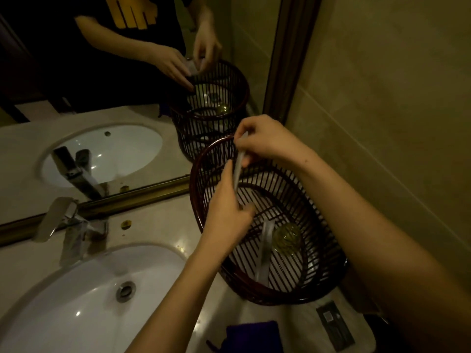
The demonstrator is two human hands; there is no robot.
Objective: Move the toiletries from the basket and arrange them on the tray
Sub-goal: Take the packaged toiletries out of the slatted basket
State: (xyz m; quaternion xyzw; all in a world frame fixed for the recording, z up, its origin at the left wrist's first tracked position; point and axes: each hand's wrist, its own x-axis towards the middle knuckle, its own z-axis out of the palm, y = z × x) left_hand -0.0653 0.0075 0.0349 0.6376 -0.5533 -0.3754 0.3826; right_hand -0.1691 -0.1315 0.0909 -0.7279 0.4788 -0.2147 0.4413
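A dark red slatted basket stands on the counter against the mirror, right of the sink. Both hands hold a thin clear-wrapped packet over its far rim: my left hand grips the lower end, my right hand pinches the upper end. Inside the basket lie a small round yellowish bottle and a long pale wrapped item. A white tray sits in front of the basket with a dark flat packet and a blue-purple item on it.
A white sink with a chrome faucet fills the left. The mirror behind reflects the basket and hands. A tiled wall closes in on the right, close to the basket.
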